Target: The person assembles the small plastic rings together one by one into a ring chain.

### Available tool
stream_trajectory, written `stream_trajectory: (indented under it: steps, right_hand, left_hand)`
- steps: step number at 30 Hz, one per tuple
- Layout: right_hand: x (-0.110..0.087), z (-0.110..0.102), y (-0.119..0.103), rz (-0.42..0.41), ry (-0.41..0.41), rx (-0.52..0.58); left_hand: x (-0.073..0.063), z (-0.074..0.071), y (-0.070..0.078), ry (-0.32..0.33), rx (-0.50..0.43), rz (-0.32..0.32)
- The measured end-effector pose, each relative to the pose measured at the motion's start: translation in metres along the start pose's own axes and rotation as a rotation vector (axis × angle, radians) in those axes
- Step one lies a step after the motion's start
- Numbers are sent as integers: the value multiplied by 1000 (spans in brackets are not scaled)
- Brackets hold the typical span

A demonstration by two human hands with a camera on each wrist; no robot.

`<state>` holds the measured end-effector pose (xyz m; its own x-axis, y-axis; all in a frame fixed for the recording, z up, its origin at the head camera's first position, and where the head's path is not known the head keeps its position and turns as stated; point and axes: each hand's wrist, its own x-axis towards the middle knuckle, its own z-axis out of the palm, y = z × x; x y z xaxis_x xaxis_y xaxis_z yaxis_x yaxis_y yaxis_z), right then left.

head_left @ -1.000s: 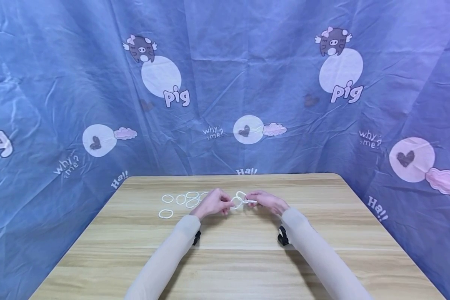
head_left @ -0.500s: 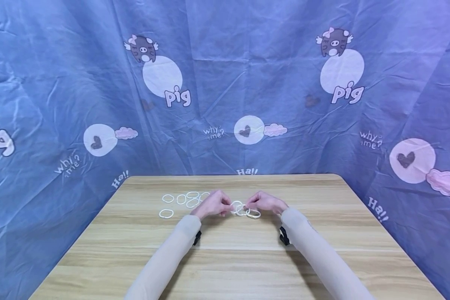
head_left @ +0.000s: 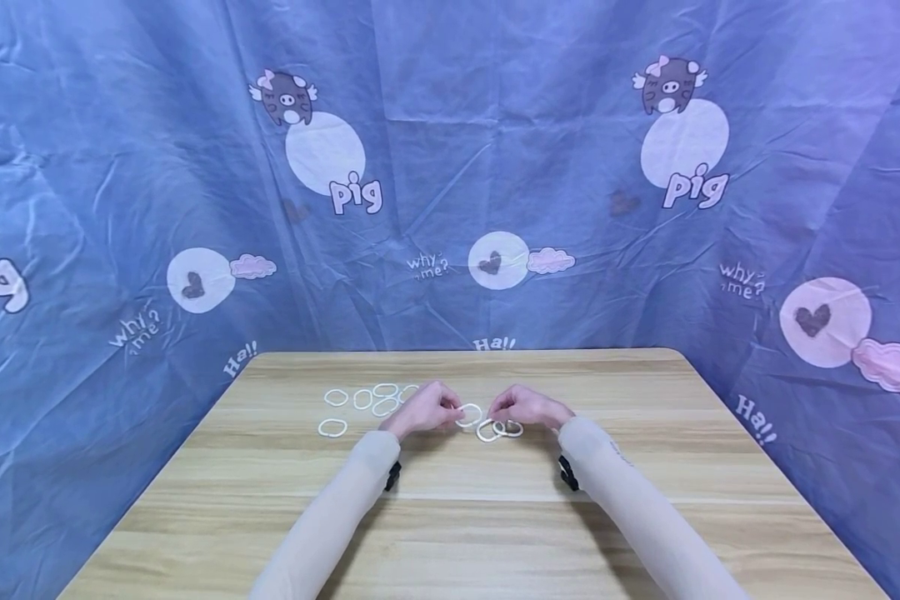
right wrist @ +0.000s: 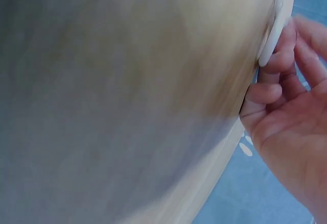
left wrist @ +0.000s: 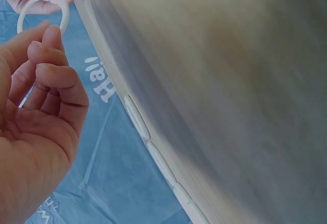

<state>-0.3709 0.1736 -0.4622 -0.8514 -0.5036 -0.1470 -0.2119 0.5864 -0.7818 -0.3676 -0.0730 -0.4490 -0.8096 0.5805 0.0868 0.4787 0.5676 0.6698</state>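
My left hand (head_left: 425, 407) pinches a white oval ring (left wrist: 65, 15) between thumb and fingertips; a small notch shows at its top in the left wrist view. Facing it, my right hand (head_left: 528, 406) holds a second white ring (head_left: 479, 432) at the fingertips, just above the table. That ring is looped with a third white ring (head_left: 522, 430), which lies to its right beneath the hand. The left hand's ring and the second ring sit very close; whether they are linked I cannot tell. Fingers hide part of each held ring.
Several loose white rings lie left of my left hand on the wooden table (head_left: 450, 533), among them one ring (head_left: 336, 391) at the back and one nearer ring (head_left: 333, 435). A blue printed cloth (head_left: 450, 167) hangs behind and beside the table.
The right hand's ring has come down and turned nearer the table, with its linked ring now lower. The left hand's ring has dropped slightly and overlaps the others less. Both hands stay nearly in place.
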Motion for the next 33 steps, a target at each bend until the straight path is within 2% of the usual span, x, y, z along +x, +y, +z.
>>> stream_trajectory:
  steps: [6, 10, 15, 21, 24, 30, 33]
  right_hand:
    - [-3, -2, -1, -53, -124, -22]
    - [-3, -3, 0, -84, -171, -3]
    - [-4, -4, -1, -79, -154, -26]
    - [-7, -6, -2, -42, -97, -75]
    - [-8, -9, -2, -40, -106, -77]
    - [-8, -11, 0, -35, -155, -21]
    - [-8, -9, 1, -28, -147, 2]
  left_hand:
    - [-2, -1, -1, -5, 4, -14]
    - [-2, -1, -1, -7, -17, -10]
    - [-2, -2, -2, 16, -14, -8]
    - [-2, 0, -2, 3, -152, -34]
    - [-1, 1, -3, -15, -203, -42]
    - [0, 2, -5, -20, -234, -67]
    - [1, 3, -5, -28, -257, -64]
